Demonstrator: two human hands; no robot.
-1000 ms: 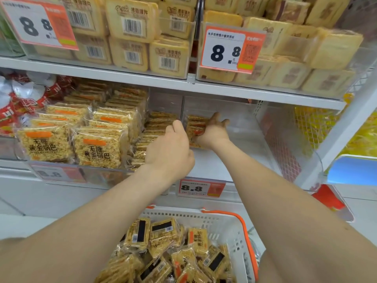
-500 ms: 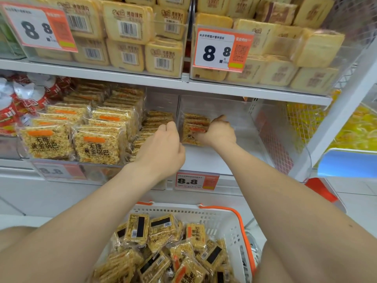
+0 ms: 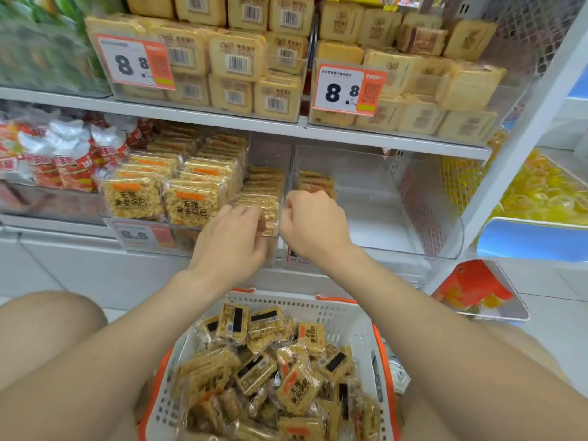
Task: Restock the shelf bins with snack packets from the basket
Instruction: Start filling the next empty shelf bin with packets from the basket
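Where nearest the camera: basket (image 3: 286, 302) stood heaped with snack packets (image 3: 264, 377).
Left hand (image 3: 229, 246): fingers loosely curled against the front of a packet row (image 3: 264, 192); grip could not be determined.
Right hand (image 3: 315, 224): fingers curled tight, nothing seen in them, just before the right bin (image 3: 397, 202).
Bin contents: short packet stack (image 3: 316, 183) lay against its left wall.

Single head-worn wide-angle view, facing forward and down.
It looks from close in front of the shelf (image 3: 381, 140), about level with its middle tier, with the basket (image 3: 280, 305) directly beneath the lens at the lower edge.
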